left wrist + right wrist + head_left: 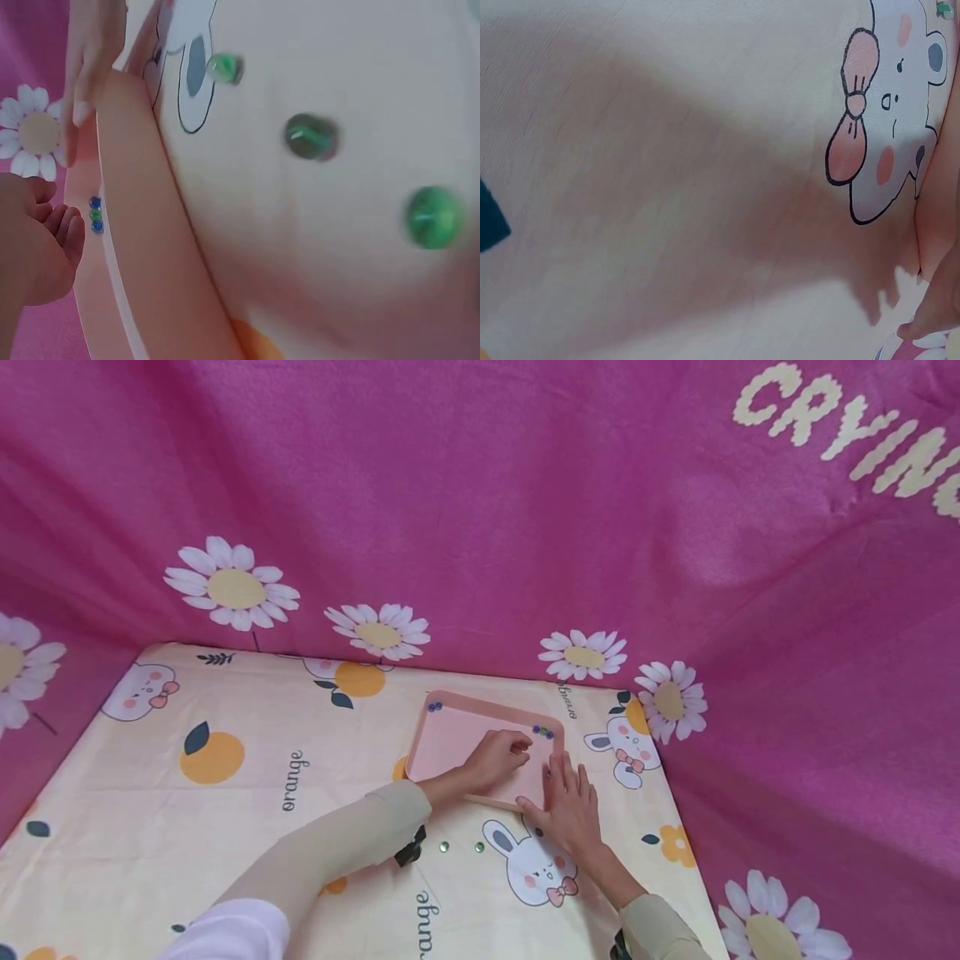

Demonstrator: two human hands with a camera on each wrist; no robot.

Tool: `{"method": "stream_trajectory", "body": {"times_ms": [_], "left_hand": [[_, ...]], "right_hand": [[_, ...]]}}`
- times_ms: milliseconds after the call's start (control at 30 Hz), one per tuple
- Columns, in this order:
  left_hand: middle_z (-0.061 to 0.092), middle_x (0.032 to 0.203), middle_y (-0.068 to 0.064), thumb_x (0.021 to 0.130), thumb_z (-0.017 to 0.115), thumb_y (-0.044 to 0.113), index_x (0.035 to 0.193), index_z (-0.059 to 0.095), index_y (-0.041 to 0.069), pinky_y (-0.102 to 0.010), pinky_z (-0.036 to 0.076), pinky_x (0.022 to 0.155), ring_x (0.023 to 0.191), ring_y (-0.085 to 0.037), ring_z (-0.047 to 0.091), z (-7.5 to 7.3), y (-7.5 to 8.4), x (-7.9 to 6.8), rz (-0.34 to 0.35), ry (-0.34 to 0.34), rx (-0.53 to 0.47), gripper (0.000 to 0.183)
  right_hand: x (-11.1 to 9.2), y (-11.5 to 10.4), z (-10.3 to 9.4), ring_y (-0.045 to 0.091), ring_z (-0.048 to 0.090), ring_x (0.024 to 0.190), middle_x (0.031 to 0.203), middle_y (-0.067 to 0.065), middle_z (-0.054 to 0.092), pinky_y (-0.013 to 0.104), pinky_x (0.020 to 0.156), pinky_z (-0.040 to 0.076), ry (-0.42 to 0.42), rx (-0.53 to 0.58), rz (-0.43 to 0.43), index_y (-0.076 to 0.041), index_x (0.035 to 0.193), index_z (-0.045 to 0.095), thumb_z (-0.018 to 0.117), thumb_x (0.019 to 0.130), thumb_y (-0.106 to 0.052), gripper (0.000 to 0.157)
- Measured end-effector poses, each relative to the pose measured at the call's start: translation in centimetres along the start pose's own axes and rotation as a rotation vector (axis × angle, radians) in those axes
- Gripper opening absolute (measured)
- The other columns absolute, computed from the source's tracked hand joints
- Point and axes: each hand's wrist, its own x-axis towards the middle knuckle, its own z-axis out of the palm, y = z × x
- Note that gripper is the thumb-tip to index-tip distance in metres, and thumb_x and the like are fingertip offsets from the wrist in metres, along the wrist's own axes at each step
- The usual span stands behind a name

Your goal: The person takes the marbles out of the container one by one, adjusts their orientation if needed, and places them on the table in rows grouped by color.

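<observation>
A shallow pink tray (450, 752) lies on the patterned cloth. My left hand (495, 760) hovers over its inside with fingers loosely curled; no object shows between them, nor in the left wrist view, where the hand (45, 244) is at the left. Blue and green marbles (543, 732) sit in a row in the tray's far right corner, and blue marbles (434, 707) in the far left corner. My right hand (573, 806) rests at the tray's right side, fingers extended along the rim. Beside its index finger is a small dark marble (549, 772), partly hidden.
Green marbles lie loose on the cloth in front of the tray: one marble (445, 847) near the left wrist, another marble (480, 847) to its right. The left wrist view has a third green marble (435, 217). A magenta curtain (480, 527) with daisies stands behind.
</observation>
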Motion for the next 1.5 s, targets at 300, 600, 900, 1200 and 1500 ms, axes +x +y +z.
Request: {"method": "stream_trajectory", "body": {"times_ms": [300,600,900,1200,1500], "left_hand": [[0.07,0.116,-0.012,0.095,0.066,0.005,0.127,0.065,-0.001,-0.024,0.052,0.088,0.092,-0.014,0.062,2.4,-0.5,3.3,-0.039,0.005,0.046,0.033],[0.069,0.116,-0.012,0.096,0.066,0.006,0.13,0.063,-0.002,-0.029,0.05,0.093,0.099,-0.017,0.063,3.7,-0.7,4.0,-0.103,-0.005,0.11,0.035],[0.067,0.115,-0.012,0.097,0.063,0.006,0.121,0.065,-0.002,-0.035,0.05,0.094,0.107,-0.024,0.064,4.3,-0.7,4.7,-0.124,0.054,0.145,0.026],[0.066,0.108,-0.01,0.098,0.061,0.004,0.122,0.065,-0.002,-0.031,0.053,0.085,0.094,-0.02,0.063,4.3,-0.4,5.6,-0.131,0.074,0.16,0.025],[0.068,0.117,-0.008,0.099,0.059,0.003,0.126,0.066,0.003,-0.029,0.052,0.09,0.101,-0.018,0.065,4.5,-0.5,6.3,-0.134,0.099,0.136,0.028]], "right_hand": [[-0.1,0.1,0.0,0.049,0.017,0.145,0.164,0.017,0.019,0.068,0.11,0.02,0.026,0.003,-0.009,-0.009,0.159,0.025,0.058,0.085,-0.071,0.102],[-0.1,-0.1,0.0,0.047,0.014,0.146,0.164,0.015,0.017,0.066,0.112,0.019,-0.008,-0.022,0.012,-0.009,0.159,0.024,0.058,0.085,-0.07,0.101],[-0.1,-0.2,-0.1,0.046,0.012,0.147,0.165,0.013,0.014,0.066,0.112,0.018,-0.022,-0.011,0.023,-0.011,0.16,0.023,0.056,0.085,-0.072,0.102],[-0.2,-0.2,-0.1,0.046,0.012,0.147,0.166,0.011,0.014,0.065,0.112,0.018,0.004,0.006,0.016,-0.012,0.159,0.024,0.055,0.084,-0.073,0.102],[-0.2,-0.1,-0.3,0.045,0.012,0.147,0.166,0.01,0.014,0.064,0.113,0.018,-0.006,-0.007,0.019,-0.013,0.16,0.024,0.056,0.083,-0.074,0.103]]}}
